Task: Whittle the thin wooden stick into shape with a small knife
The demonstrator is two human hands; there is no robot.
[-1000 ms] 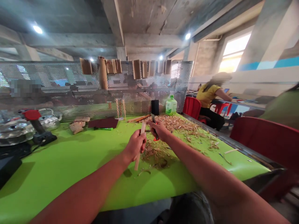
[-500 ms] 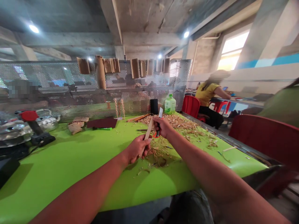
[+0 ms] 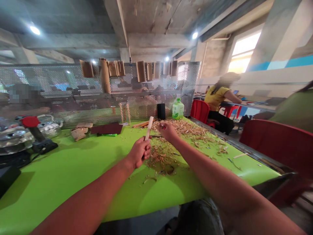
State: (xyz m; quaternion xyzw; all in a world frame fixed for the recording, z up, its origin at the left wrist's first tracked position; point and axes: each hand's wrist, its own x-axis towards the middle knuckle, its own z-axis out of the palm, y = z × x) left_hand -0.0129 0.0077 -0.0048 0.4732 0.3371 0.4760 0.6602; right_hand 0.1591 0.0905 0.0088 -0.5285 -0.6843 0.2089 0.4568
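My left hand (image 3: 140, 152) is closed round the lower end of a pale wooden strip (image 3: 149, 128), which stands nearly upright and leans slightly right. Its upper part is bare, clear of both hands. To the right of the strip and apart from it, my right hand (image 3: 168, 132) is closed on a utility knife (image 3: 163, 127). Only a small red bit of the knife shows; its blade is hidden by the fingers. Wood shavings (image 3: 160, 155) lie on the green tabletop under the hands. Just behind the hands lies a thin dark tool (image 3: 155, 136).
A larger heap of shavings (image 3: 193, 129) spreads at the back right, by a green bottle (image 3: 178, 109) and a black box (image 3: 161, 111). A cordless drill (image 3: 36, 135) and metal kettles (image 3: 12, 138) stand left. A perforated screen (image 3: 141, 94) borders the back. A person (image 3: 218, 94) sits at right.
My hands have come apart: the left has shifted left and up with the strip, now more upright. The right hand has turned, so the knife's blade and handle have gone from sight.
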